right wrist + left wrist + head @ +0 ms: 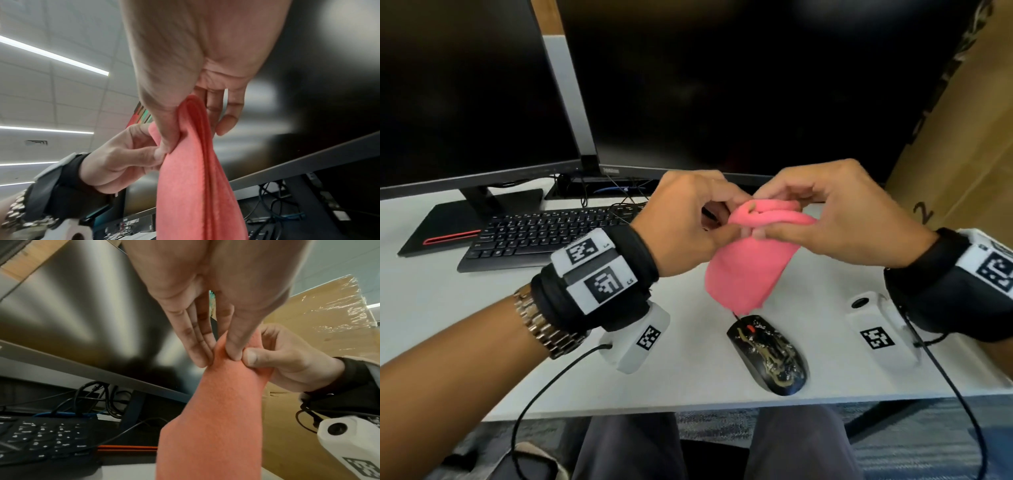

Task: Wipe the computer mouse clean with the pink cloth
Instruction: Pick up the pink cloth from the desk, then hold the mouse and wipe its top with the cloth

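Observation:
A black computer mouse (768,354), smeared with tan and white grime, lies on the white desk (688,387) near its front edge. The pink cloth (748,270) hangs in the air just above and behind the mouse, folded over at its top. My left hand (688,224) pinches the cloth's top edge from the left, and my right hand (835,212) pinches it from the right. In the left wrist view the cloth (216,418) drops from my left hand (218,352), thumb against fingers. In the right wrist view my right hand's thumb presses the folded cloth (195,170).
A black keyboard (544,236) lies at the left behind my left wrist. Two dark monitors (722,85) stand at the back, with cables beneath them. A cardboard box (962,144) rises at the right. The mouse cable runs back under the cloth.

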{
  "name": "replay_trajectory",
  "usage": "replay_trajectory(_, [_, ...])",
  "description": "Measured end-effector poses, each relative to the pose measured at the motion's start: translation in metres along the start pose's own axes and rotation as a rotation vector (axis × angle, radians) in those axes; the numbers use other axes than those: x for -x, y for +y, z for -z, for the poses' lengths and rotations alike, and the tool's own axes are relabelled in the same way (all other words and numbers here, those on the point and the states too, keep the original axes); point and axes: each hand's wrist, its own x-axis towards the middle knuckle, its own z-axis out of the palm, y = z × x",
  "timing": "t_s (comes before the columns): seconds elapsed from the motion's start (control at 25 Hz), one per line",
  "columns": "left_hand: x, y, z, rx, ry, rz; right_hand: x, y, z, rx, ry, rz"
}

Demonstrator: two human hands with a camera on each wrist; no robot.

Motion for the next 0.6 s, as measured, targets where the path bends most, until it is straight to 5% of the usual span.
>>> replay_trajectory(0.2, [0.011, -0.011, -0.017, -0.059, -0.132, 0.084, 0.014, 0.026, 0.020, 0.132, 0.060, -0.040])
replay_trajectory(0.44, [0.045, -0.022, -0.037, -0.229, -0.400, 0.139, 0.026, 0.045, 0.036, -0.052, 0.191, -0.119])
replay_trajectory(0.6, [0.050, -0.024, -0.050, -0.305, -0.612, 0.159, 0.029, 0.053, 0.025, -0.072, 0.041, -0.151])
